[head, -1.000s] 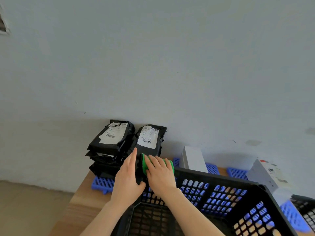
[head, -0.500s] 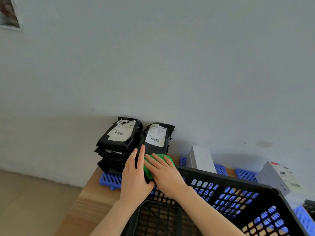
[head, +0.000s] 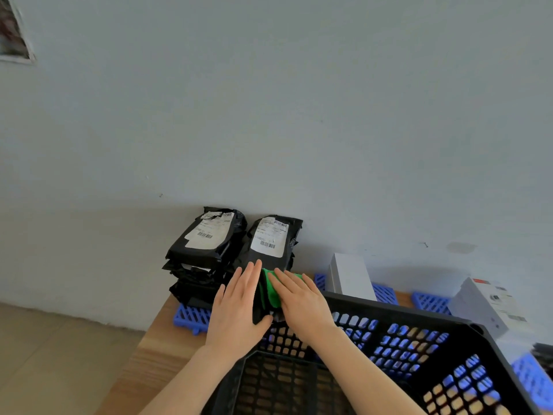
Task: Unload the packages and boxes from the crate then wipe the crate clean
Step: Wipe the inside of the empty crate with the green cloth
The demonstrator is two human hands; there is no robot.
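A black lattice crate point(head: 413, 313) fills the lower right, tilted, with nothing visible inside. My left hand point(head: 239, 310) holds the crate's far left corner, fingers straight along the outside and thumb hooked over the rim. My right hand point(head: 299, 301) presses a green cloth point(head: 270, 290) flat against that same corner. Two stacks of black mailer packages point(head: 209, 244) with white labels stand behind the crate by the wall. Two white boxes point(head: 350, 277) point(head: 484, 307) stand further right.
The wooden table point(head: 155, 348) ends at left, with tan floor beyond. Blue plastic grids point(head: 191, 317) lie under the packages and boxes. A grey wall rises close behind everything. A dark object shows at the far right edge.
The view has shifted, so the scene sits further right and lower. My right hand has slid the green cloth a little along the crate's corner rim. My left hand keeps its hold.
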